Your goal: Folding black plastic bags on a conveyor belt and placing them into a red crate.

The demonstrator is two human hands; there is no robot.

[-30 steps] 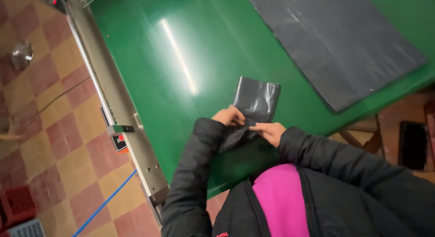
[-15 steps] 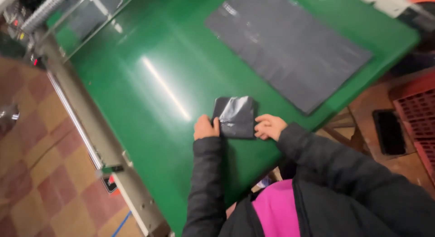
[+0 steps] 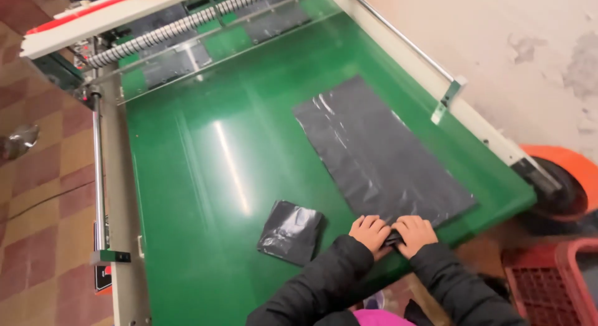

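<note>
Across the frame we see a glossy green worktop, a wide belt-like surface catching a bright streak of overhead light. It is bounded on the left by a pale metal side rail and on the right by a second rail; at the far end stands a roller assembly behind a clear guard. Beyond the left rail lies a checkered tile floor; to the right rises a stained, pale wall.

On the worktop's right half lies a large grey plastic sheet, flat and lengthwise, its near edge reaching the worktop's near border. Both hands meet at that near edge. Our left hand and right hand sit side by side, touching, each grip curled closed with fingers bent over a small gathered fold of the sheet pinched between them.

Just left of the hands, apart from the sheet, rests a folded grey plastic bundle, lying flat and untouched. Black jacket sleeves cover both forearms. At lower right, off the worktop, we note an orange round object and the corner of a red plastic crate.
</note>
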